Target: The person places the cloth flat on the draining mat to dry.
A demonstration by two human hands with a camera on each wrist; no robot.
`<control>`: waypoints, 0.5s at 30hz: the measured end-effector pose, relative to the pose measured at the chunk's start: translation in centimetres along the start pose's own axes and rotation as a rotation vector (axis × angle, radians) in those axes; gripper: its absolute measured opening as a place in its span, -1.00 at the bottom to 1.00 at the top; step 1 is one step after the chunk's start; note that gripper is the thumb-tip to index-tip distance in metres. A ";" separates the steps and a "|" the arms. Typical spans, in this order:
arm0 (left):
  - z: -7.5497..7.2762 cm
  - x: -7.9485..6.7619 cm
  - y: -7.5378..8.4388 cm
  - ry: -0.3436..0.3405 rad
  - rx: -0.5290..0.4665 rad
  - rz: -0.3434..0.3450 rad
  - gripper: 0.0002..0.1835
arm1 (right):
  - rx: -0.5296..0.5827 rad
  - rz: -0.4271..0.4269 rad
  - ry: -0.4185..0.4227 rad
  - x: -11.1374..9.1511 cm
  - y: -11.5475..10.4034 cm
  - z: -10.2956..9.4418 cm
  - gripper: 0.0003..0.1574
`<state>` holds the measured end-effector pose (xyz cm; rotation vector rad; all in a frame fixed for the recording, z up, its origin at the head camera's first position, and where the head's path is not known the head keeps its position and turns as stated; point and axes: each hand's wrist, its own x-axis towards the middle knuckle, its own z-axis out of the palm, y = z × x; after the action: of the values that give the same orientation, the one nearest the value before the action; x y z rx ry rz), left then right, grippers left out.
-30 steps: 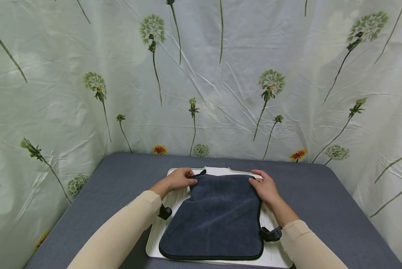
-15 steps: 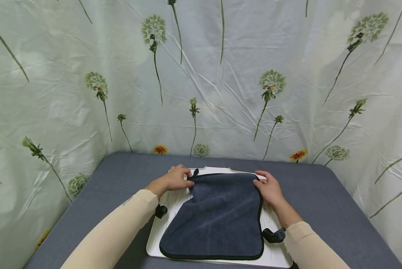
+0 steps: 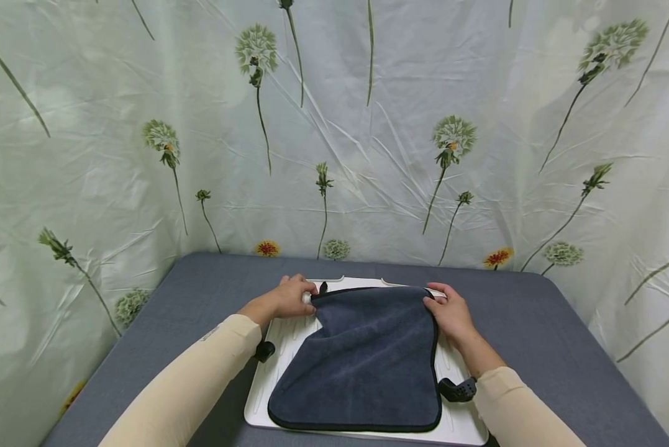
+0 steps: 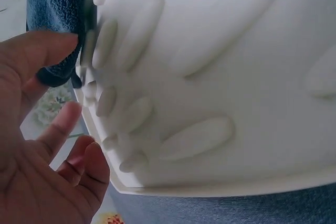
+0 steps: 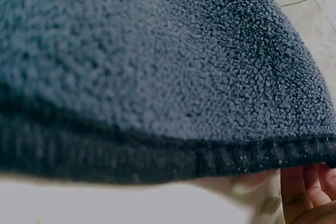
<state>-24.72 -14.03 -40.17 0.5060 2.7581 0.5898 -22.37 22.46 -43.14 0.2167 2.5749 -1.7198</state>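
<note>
A dark blue towel (image 3: 368,366) with black trim covers much of a white ribbed tray (image 3: 281,344). My left hand (image 3: 289,298) pinches the towel's far left corner, and its remaining fingers curl near the tray rim in the left wrist view (image 4: 47,171). At the far right corner, my right hand (image 3: 448,313) holds the towel by its edge between thumb and fingers. The towel's left side folds inward, baring the tray's ridges. A small black loop (image 3: 323,287) sticks up beside my left fingers. In the right wrist view, the towel (image 5: 157,61) hides most of the right hand.
Under the tray is a grey cloth-covered table (image 3: 217,292). A white curtain (image 3: 368,155) printed with dandelions hangs behind and at both sides. Each wrist wears a black camera mount, the right one (image 3: 458,390) close to the tray's right edge.
My left hand has moved a little left with the towel corner, and my right hand slightly right. The towel's far edge is now stretched wider, and the black loop has shifted left.
</note>
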 end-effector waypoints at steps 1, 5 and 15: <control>0.0 0.0 -0.1 0.002 -0.001 0.000 -0.76 | -0.007 -0.002 0.000 0.0 0.0 0.0 -0.41; -0.4 0.2 -0.4 0.016 0.006 0.009 -0.86 | -0.025 0.001 0.001 0.0 0.2 -0.2 -0.41; -1.5 0.0 -0.9 0.055 -0.028 -0.003 -0.79 | -0.037 0.018 -0.004 0.0 0.5 -0.7 -0.39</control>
<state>-25.48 -15.28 -39.26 0.4857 2.7973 0.6503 -22.30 23.28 -43.37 0.2342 2.5911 -1.6627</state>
